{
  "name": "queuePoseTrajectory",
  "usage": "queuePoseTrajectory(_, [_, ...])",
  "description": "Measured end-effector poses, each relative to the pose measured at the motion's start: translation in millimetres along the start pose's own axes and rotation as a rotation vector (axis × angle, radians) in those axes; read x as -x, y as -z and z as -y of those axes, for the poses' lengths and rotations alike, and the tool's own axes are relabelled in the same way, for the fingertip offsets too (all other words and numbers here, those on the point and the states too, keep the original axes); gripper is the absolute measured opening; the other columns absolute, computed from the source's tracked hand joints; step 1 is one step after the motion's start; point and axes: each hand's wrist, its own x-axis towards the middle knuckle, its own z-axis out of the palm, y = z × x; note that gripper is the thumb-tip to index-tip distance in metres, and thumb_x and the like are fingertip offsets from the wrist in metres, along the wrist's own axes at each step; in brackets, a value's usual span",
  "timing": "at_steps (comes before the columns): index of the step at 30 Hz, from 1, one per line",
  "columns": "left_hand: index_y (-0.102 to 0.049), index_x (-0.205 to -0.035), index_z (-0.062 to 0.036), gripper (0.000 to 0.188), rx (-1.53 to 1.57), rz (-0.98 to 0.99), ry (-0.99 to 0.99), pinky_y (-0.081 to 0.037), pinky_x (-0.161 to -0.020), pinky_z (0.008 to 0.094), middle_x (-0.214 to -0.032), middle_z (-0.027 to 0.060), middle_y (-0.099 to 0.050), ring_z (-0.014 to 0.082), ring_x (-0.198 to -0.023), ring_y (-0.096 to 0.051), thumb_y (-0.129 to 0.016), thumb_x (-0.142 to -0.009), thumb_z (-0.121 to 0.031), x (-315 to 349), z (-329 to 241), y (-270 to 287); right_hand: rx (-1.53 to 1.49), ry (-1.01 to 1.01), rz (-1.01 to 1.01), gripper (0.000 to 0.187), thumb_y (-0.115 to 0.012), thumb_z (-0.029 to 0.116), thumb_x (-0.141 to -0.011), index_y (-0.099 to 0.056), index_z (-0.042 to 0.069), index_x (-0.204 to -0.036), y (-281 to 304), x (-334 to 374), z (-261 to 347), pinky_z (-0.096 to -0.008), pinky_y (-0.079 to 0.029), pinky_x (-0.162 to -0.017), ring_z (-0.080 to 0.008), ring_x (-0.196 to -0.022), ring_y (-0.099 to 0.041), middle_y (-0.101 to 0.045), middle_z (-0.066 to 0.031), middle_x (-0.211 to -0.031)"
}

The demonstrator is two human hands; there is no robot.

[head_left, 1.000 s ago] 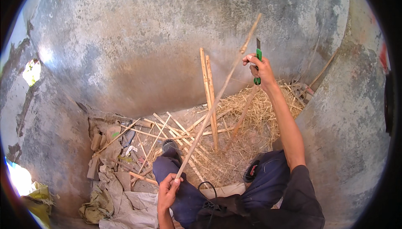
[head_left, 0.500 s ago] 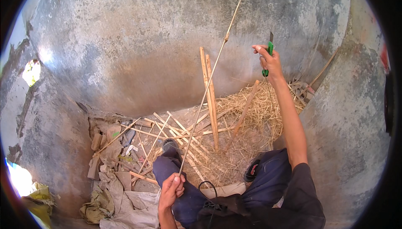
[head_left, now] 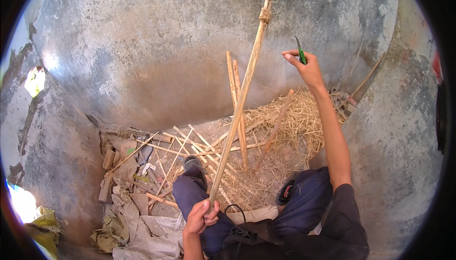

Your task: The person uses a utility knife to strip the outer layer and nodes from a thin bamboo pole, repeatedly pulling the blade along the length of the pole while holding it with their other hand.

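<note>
My left hand point(head_left: 202, 218) is closed round the lower end of a long split bamboo strip point(head_left: 243, 91) in front of my knee. The strip leans up and to the right, its broad face toward me, with a knobbly node point(head_left: 264, 15) near the top. Out to the right, my right hand point(head_left: 308, 70) is raised and closed on a green utility knife point(head_left: 302, 56), its dark blade pointing up and left. The thumb and forefinger are bent toward each other; a faint thin line hangs below them, and I cannot make out what it is. The knife is apart from the strip.
Two wooden slats point(head_left: 237, 108) lean against the grey curved wall point(head_left: 156, 60). Several bamboo strips point(head_left: 190, 141) lie crossed on the floor by my foot. A heap of straw-like shavings point(head_left: 304, 117) fills the right corner. Crumpled sacking point(head_left: 152, 236) lies at left.
The bamboo strip has turned from its thin edge to its broad face, and its top reaches higher. My left hand has shifted slightly right. The knife has tilted left in my right hand.
</note>
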Motion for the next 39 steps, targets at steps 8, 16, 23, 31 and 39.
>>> queuePoseTrajectory(8, [-0.061, -0.114, 0.0012, 0.048, 0.024, 0.016, 0.002, -0.022, -0.049, 0.0240, -0.071, -0.0071, -0.033, 0.0045, -0.054, -0.026, -0.047, -0.120, -0.044, -4.6, -1.9, -7.7, 0.134, -0.130, -0.027, 0.038, -0.076, 0.034, -0.103, -0.081, 0.009, -0.132, 5.3, 7.5, -4.5, -0.0395, -0.054, -0.099, -0.0172, -0.105, -0.072, -0.081, -0.0054, -0.105])
queuePoseTrajectory(16, [-0.059, -0.116, -0.0004, 0.046, 0.090, 0.090, 0.017, -0.023, -0.049, 0.0243, -0.072, -0.0065, -0.034, 0.0048, -0.055, -0.026, -0.043, -0.121, -0.043, -19.1, -0.7, -24.1, -0.206, -0.275, 0.267, 0.042, -0.066, 0.048, -0.108, -0.079, 0.010, -0.118, -24.6, 113.7, 59.3, -0.0382, -0.057, -0.086, -0.0166, -0.091, -0.070, -0.077, -0.0046, -0.102])
queuePoseTrajectory(23, [-0.055, -0.110, -0.0069, 0.043, -0.210, -0.002, -0.135, -0.023, -0.049, 0.0243, -0.071, -0.0060, -0.034, 0.0051, -0.055, -0.026, -0.041, -0.122, -0.045, -34.5, -10.0, -61.7, 0.123, 0.148, 0.322, 0.035, -0.070, 0.040, -0.106, -0.075, 0.005, -0.111, -42.3, 204.8, 102.7, -0.0389, -0.056, -0.070, -0.0257, -0.078, -0.073, -0.074, -0.0100, -0.092])
queuePoseTrajectory(31, [-0.057, -0.107, -0.0061, 0.026, -0.404, -0.138, -0.292, -0.031, -0.058, 0.0235, -0.076, -0.0061, -0.047, 0.0032, -0.065, -0.039, -0.053, -0.120, -0.029, -48.5, -10.3, -90.2, 0.307, 0.369, 0.298, 0.033, -0.081, 0.037, -0.098, -0.074, 0.005, -0.103, -57.3, 235.0, 108.4, -0.0394, -0.053, -0.059, -0.0307, -0.068, -0.072, -0.072, -0.0102, -0.086])
queuePoseTrajectory(39, [-0.059, -0.107, -0.0033, 0.030, -0.584, -0.209, -0.359, -0.038, -0.062, 0.0273, -0.076, -0.0030, -0.053, 0.0058, -0.069, -0.046, -0.051, -0.121, -0.028, -55.1, -8.7, -110.8, 0.363, 0.427, 0.341, 0.031, -0.082, 0.038, -0.096, -0.076, 0.009, -0.106, -61.2, 249.4, 112.7, -0.0382, -0.055, -0.058, -0.0250, -0.067, -0.073, -0.069, -0.0046, -0.085])
